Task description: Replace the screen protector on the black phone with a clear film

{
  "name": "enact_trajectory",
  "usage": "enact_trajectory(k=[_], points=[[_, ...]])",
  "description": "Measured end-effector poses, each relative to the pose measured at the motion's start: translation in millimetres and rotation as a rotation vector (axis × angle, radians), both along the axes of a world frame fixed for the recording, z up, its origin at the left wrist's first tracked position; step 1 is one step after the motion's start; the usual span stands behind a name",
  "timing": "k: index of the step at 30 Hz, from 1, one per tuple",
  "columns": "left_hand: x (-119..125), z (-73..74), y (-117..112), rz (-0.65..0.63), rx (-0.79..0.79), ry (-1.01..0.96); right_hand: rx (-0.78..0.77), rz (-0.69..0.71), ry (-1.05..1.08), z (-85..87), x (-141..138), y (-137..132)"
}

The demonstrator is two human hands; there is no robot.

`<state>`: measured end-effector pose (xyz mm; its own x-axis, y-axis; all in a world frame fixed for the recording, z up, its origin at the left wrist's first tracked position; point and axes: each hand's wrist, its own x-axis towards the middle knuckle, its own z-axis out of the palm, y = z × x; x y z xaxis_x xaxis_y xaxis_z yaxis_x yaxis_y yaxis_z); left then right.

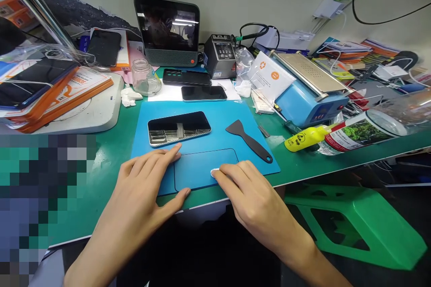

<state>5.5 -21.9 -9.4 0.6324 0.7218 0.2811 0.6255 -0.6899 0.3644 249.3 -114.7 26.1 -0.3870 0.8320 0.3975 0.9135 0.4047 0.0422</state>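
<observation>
Glass panel (202, 168), clear with a dark border, lies along the near edge of the mat (218, 121). Left hand (143, 184): open, fingers and thumb spread at the panel's left end. Right hand (249, 195): fingertips pinching a white wad (214, 172) over the panel. Phone (179, 128) lies towards the mat's far left corner; scraper (252, 141) by its right edge, handle towards the near right corner.
</observation>
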Motion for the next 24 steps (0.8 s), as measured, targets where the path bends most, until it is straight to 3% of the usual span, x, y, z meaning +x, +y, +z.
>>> enact_trajectory(k=[6, 10, 14, 19, 24], points=[[-1.0, 2.1, 0.2, 0.015, -0.022, 0.005, -0.044, 0.003, 0.033, 3.2, 2.2, -18.6], [-0.4, 2.6, 0.1, 0.003, -0.024, -0.014, -0.095, 0.046, 0.188, 7.0, 11.3, -17.8], [1.6, 0.2, 0.4, 0.006, -0.010, -0.045, 0.016, -0.010, 0.317, 9.5, 10.2, 6.9], [2.9, -2.0, 0.8, 0.011, -0.001, -0.091, 0.012, 0.025, 0.195, 4.0, -1.2, 48.9], [4.2, -0.3, 0.5, 0.039, -0.035, -0.100, -0.027, 0.042, 0.080, -4.9, -1.7, 60.1]])
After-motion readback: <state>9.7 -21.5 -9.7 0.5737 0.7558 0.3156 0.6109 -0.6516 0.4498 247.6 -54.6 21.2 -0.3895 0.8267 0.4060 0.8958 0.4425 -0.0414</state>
